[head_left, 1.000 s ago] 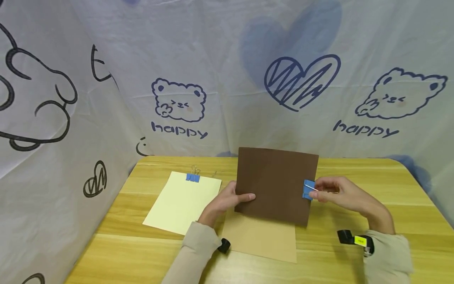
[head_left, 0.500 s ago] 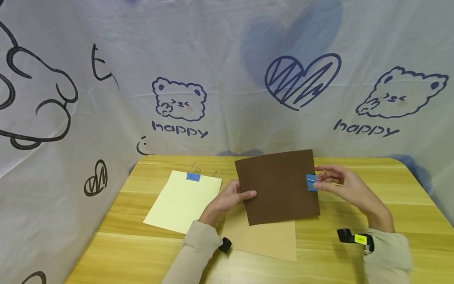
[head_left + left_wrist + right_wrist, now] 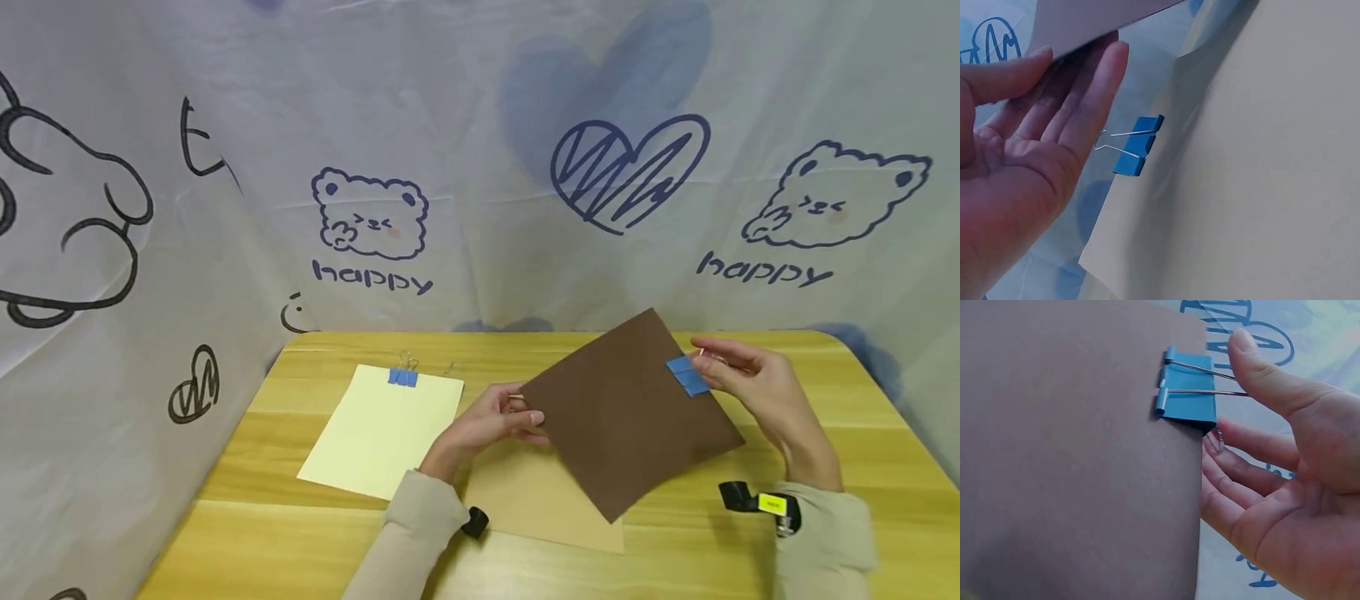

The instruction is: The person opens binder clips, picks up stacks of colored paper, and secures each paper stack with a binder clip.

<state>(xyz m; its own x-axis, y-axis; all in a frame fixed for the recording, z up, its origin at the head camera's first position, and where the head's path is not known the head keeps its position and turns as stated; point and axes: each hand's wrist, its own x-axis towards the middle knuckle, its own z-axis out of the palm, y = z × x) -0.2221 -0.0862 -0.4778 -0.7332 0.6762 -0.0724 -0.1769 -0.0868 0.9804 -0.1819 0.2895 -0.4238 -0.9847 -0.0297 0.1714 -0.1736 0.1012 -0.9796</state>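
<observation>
A brown sheet of paper (image 3: 622, 408) is held tilted above the table, one corner pointing down. My left hand (image 3: 491, 421) pinches its left corner, thumb in front and fingers behind. A blue binder clip (image 3: 687, 377) grips the sheet's upper right edge. With its thumb on the wire handle and fingers behind, my right hand (image 3: 765, 392) holds that binder clip (image 3: 1190, 387). Beneath the brown sheet lies a tan sheet (image 3: 540, 500), partly covered. The left wrist view shows another blue binder clip (image 3: 1140, 147) on a pale sheet (image 3: 1260, 175); which sheet, I cannot tell.
To the left, a pale yellow sheet (image 3: 375, 433) lies on the wooden table (image 3: 247, 533), with a blue binder clip (image 3: 403, 377) on its far edge. A small piece of wire shows beyond its far right corner. A printed cloth (image 3: 480, 233) hangs behind the table.
The brown sheet has turned so its right edge slants and a corner points down. My right hand has risen and shifted right with the binder clip; the left hand keeps hold near the same spot.
</observation>
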